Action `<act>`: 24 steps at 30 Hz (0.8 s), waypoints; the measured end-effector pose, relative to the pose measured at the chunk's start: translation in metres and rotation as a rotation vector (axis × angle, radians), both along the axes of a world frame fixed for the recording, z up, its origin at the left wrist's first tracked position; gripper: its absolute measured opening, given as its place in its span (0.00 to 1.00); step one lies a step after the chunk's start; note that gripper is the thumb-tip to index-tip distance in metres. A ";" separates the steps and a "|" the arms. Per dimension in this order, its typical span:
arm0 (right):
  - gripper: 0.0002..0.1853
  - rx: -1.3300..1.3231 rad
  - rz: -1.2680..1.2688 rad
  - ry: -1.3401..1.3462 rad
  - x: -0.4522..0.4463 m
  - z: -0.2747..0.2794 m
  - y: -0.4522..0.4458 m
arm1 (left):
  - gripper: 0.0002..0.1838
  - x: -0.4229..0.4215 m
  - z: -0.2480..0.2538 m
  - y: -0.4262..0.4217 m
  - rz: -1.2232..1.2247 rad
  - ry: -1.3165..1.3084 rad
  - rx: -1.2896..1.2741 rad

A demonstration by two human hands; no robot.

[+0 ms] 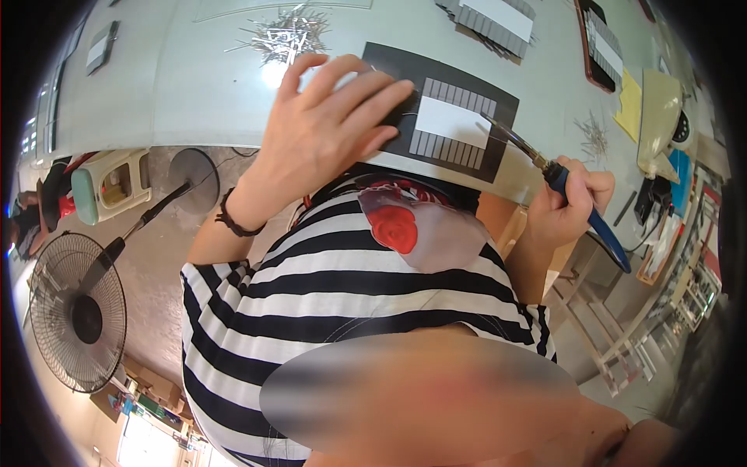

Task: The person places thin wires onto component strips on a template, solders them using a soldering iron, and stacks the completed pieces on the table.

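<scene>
My right hand (572,204) is closed round the blue handle of a soldering iron (559,175). The iron's thin tip points left, over the right edge of a white strip (454,122) flanked by two rows of grey metal strips (445,149). These lie on a black mat (381,61) at the table's near edge. Over the mat's left part hovers my left hand (331,117), its fingers spread and bent, with nothing visible held. A dark patch beside its thumb is unclear. Beyond that hand sits a pile of thin metal pieces (292,35).
More strip assemblies (498,22) lie at the back, one on a red-edged dark tray (597,48). Loose metal slivers (593,136) and a yellow paper (629,105) are at right, near a cream-coloured device (660,117). A standing fan (82,315) and a stool (113,183) stand left.
</scene>
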State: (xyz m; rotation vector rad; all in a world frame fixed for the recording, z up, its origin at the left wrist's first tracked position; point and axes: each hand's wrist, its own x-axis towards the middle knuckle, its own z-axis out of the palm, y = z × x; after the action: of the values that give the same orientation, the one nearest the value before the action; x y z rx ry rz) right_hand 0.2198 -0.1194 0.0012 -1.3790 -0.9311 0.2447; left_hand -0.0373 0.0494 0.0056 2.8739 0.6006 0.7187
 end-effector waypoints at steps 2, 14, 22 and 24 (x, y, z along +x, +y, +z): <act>0.08 0.053 -0.126 -0.292 0.002 -0.007 0.011 | 0.27 -0.005 -0.004 0.002 0.023 -0.009 0.011; 0.22 0.027 0.149 -0.634 0.010 0.000 0.003 | 0.25 -0.025 -0.005 -0.005 -0.007 0.004 -0.026; 0.07 0.107 0.090 -0.521 -0.008 -0.008 0.014 | 0.23 -0.037 -0.006 0.003 -0.014 0.035 0.021; 0.06 0.060 0.068 -0.165 -0.019 0.002 0.017 | 0.23 -0.040 -0.006 0.005 -0.010 0.055 0.014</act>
State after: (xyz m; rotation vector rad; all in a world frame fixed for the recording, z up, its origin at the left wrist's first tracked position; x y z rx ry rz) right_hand 0.2007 -0.1024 0.0031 -1.3277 -1.1147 0.1543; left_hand -0.0778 0.0546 -0.0002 2.9160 0.5896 0.6472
